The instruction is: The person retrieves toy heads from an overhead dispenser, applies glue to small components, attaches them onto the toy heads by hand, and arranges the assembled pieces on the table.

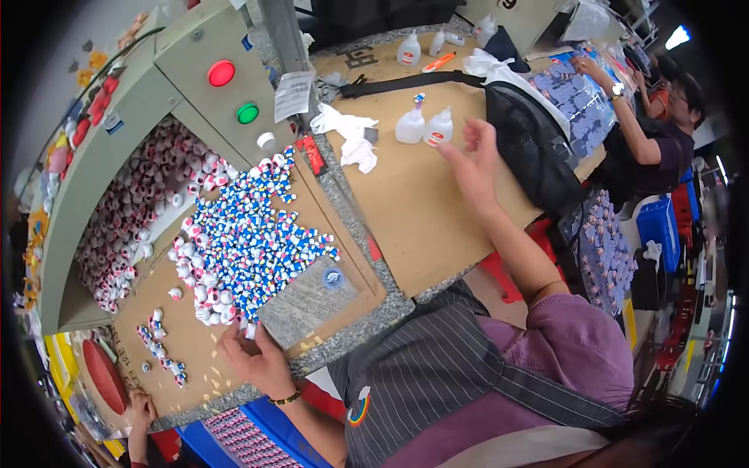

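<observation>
My left hand (257,360) is at the near edge of a large pile of small blue-and-white toy bodies (257,234). Its thumb and fingertips close around a small white toy piece (250,331); the exact hold is partly hidden. White toy heads with pink marks (209,285) lie along the pile's left side. My right hand (474,168) is raised over the brown board, thumb and fingers apart, with nothing visible between them. Its thumb tip overlaps a clear squeeze bottle (439,127); whether they touch I cannot tell. Another squeeze bottle (409,126) stands beside it.
A grey machine (183,74) with red and green buttons holds many heads in its opening. Crumpled white cloth (349,132) and a black mesh bag (530,148) lie on the board. A co-worker (663,132) sits at the right; another person's hand (140,409) is lower left.
</observation>
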Available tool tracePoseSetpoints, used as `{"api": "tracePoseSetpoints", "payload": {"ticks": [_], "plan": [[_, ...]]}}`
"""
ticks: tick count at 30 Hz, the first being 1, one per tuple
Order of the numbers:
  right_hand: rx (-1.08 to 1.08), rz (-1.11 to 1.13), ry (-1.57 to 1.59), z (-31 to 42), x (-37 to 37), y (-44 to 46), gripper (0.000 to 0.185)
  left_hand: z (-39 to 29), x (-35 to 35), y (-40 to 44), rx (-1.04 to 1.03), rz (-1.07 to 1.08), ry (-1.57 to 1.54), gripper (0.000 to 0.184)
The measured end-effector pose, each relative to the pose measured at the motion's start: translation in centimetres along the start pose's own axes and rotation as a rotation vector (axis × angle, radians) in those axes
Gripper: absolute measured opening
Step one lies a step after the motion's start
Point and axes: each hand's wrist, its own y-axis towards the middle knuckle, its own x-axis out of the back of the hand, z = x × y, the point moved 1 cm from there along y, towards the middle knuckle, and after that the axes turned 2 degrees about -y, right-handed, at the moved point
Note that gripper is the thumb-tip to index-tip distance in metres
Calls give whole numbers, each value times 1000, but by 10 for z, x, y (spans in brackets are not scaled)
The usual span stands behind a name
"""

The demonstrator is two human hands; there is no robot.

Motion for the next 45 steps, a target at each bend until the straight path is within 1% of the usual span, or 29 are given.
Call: {"api": "tracePoseSetpoints", "payload": {"ticks": [1,3,4,6,7,10,13,16,17,20,24,27,30,33,39,42,44,45], "plan": [[74,59,-72,-10,-3,11,41,3,-1,0,37,6,-4,31],[217,186,-207,-39,-14,29,41,7,-3,1,-37,-13,18,33],[103,248,-112,-42,-17,33,38,7,-3,0,-66,-28,33,34],[-136,382,71,-44,-20,33,33,7,-4,-1,-37,-42,8,34],[-165,356,165,-27,-16,26,26,7,-5,-1,-18,-53,1,34],[-183,574,386,16,-5,-8,23,6,-6,0,-9,-63,11,33],[63,876,216,45,3,-32,25,10,-6,2,-78,-61,17,33],[129,1005,167,59,2,-48,27,5,-4,3,-6,-55,-10,33],[187,1031,188,64,0,-53,29,7,-4,2,1,-54,-4,34],[401,1072,165,76,-9,-62,30,7,-5,2,-16,-67,3,34],[752,988,-15,80,-18,-63,35,7,-4,2,-27,-63,8,34],[861,986,-88,82,-22,-65,36,7,-4,2,-23,-63,2,34],[936,987,-159,86,-25,-67,35,8,-4,2,-22,-64,0,34],[969,1007,-168,89,-26,-67,43,8,-4,2,-9,-70,-12,35],[1033,966,-135,89,-27,-68,44,7,-5,1,-9,-70,-10,35],[1071,934,-163,94,-27,-68,26,9,-4,0,-13,-65,9,35],[1061,929,-152,94,-27,-70,21,7,-3,2,-23,-59,28,35],[1061,916,-158,94,-26,-68,19,8,-3,3,-85,-65,40,35]]}}
